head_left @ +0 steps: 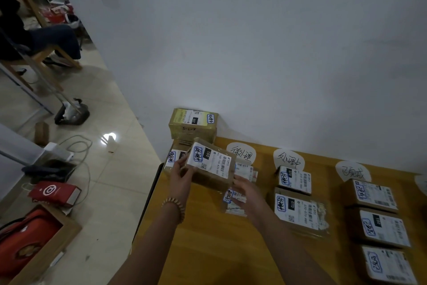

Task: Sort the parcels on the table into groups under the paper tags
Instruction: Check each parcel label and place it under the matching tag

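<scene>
I hold a brown cardboard parcel [211,165] with a white shipping label above the table's far left corner. My left hand [181,177] grips its left end and my right hand [246,190] holds its right end. Behind it, unsorted boxes are stacked against the wall, the top one [193,124] with a yellow-edged label. Three white paper tags [241,154] [288,160] [352,171] lie along the back of the wooden table [208,238]. Flat packets [234,200] lie under the first tag, two parcels [294,179] under the second, three boxes [381,229] under the third.
A white wall runs right behind the table. On the tiled floor at left are a red bag [54,193], an open carton with red contents [30,245] and loose cables [76,146]. A person sits on a wooden chair [46,53] at far left.
</scene>
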